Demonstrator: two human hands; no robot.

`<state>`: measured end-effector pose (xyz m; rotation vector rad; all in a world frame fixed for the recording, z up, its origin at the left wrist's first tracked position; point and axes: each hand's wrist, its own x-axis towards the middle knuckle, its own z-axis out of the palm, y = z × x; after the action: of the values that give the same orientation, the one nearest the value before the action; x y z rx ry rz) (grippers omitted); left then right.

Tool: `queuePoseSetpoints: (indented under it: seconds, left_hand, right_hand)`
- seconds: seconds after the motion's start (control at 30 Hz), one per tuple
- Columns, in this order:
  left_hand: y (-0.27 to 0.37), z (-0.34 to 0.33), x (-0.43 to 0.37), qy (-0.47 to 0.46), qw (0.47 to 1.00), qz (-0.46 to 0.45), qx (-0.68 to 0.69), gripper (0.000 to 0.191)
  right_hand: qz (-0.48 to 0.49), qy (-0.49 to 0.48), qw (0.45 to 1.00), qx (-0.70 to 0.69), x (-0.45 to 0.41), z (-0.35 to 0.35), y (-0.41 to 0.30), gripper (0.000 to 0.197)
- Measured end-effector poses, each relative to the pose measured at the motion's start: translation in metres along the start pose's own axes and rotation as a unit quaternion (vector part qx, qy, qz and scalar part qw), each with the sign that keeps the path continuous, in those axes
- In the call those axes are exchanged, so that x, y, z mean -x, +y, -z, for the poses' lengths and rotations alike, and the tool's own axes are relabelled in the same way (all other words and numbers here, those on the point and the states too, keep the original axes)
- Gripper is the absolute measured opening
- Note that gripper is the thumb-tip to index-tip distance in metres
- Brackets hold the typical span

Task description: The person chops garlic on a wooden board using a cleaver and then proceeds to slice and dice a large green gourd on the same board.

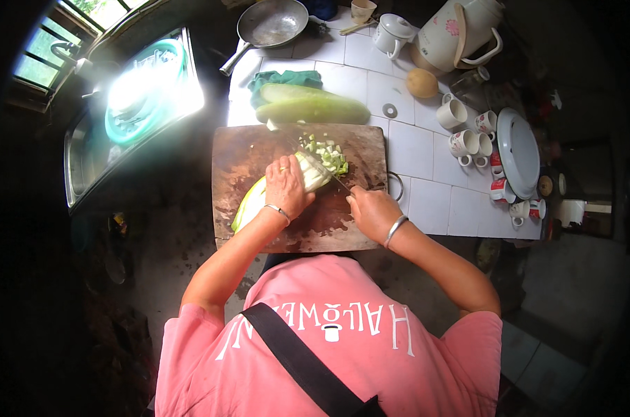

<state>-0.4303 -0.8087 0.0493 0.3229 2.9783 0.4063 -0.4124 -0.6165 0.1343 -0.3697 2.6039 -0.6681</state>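
On a wet wooden cutting board (356, 229), my left hand (285, 190) presses down on a pale green gourd-like vegetable (249, 206), scored into strips at its far end. My right hand (373, 212) grips a knife (341, 183), its handle hidden in the fist and its blade slanting up and left across the cut end. Small diced pieces (330, 154) lie just beyond the blade. Behind the board rest larger pieces of the same kind of vegetable (315, 108), beside a green cloth (286, 78).
A wok (272, 23) stands at the back of the white-tiled counter (414, 156). To the right are a lidded mug (393, 34), a large thermos jug (453, 36), a round tan object (421, 83), several mugs (463, 143) and a tray (518, 154). At left, a sink (77, 172) holds a teal basin (182, 57).
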Motion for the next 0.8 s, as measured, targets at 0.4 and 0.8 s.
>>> queuePoseSetpoints:
  seconds: [0.4,0.8]
  left_hand:
    - [-0.001,0.006,0.006,0.025,1.000,-0.006,-0.018,0.098]
    - [-0.004,-0.001,0.001,-0.006,1.000,0.006,-0.006,0.085]
  right_hand:
    - [0.004,0.027,1.000,0.004,-0.011,-0.008,0.005,0.020]
    - [-0.026,0.001,0.999,0.028,-0.036,-0.033,0.006,0.020]
